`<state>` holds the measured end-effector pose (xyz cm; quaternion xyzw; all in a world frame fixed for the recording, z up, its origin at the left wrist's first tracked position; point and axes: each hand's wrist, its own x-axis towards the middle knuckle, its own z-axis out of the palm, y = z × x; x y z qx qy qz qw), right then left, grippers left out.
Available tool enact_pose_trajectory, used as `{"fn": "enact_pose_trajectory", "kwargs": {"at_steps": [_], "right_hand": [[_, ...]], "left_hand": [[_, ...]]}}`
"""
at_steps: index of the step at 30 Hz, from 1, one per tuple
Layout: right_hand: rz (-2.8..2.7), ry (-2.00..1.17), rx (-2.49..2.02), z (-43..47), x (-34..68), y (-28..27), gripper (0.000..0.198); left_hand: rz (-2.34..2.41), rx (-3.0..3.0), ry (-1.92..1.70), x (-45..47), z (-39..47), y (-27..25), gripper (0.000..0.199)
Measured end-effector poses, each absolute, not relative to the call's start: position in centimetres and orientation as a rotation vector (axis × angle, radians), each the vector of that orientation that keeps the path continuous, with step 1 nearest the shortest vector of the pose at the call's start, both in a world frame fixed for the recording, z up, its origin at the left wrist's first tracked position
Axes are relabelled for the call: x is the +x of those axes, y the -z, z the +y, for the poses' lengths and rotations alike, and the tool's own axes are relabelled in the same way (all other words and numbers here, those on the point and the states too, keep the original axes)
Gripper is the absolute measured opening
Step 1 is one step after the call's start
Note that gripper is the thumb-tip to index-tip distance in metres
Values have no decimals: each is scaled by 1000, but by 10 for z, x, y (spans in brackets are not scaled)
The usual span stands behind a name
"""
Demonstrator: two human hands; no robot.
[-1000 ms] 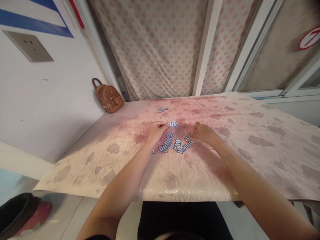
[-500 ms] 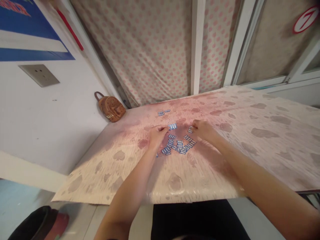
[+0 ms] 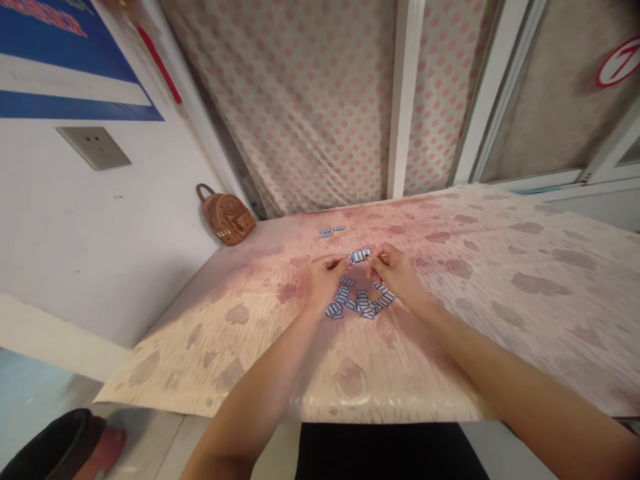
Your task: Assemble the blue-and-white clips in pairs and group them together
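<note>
A short row of small blue-and-white striped pieces [image 3: 360,256] spans the gap between my two hands, just above the table or on it; I cannot tell which. My left hand [image 3: 330,280] pinches the row's left end. At its right end, my right hand [image 3: 393,270] is closed with thumb and fingers together. A loose pile of similar striped pieces [image 3: 364,301] lies on the table just below the hands, some overlapping. Farther back sits a small group of striped pieces [image 3: 326,233], set in short rows.
The table [image 3: 240,360] has a pale, leaf-patterned cover. At its back left corner a small brown backpack-shaped bag [image 3: 229,217] stands by the wall. A dotted curtain [image 3: 310,100] hangs behind. On the floor at lower left is a dark-topped bin [image 3: 75,447].
My right hand has come in leftward with its piece to the row that my left hand holds. Both hands are now close together. The view has shifted slightly.
</note>
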<state>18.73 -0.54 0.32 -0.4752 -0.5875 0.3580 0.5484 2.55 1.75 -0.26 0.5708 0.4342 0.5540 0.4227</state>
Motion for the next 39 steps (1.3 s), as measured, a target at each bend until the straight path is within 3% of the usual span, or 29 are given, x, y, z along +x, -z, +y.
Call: {"fn": "enact_pose_trajectory", "kwargs": {"at_steps": [10,26,32,39], "right_hand": [[-1498,-623,-1249,-8,186,-3,15],[-1582,-531,-1287,-6,188,3,15],[-1876,-275,-1266,-8,199,-10,53],[-2015,-163,-1201,-9,199,-13,30]], "left_hand": [[1061,1425,-1368,26,14,4,20],[1048,1371,-1350,27,15,2,13],[1047,1347,-1291,19,19,-2,10],[918,1280,-1229,17,15,-4,14]]}}
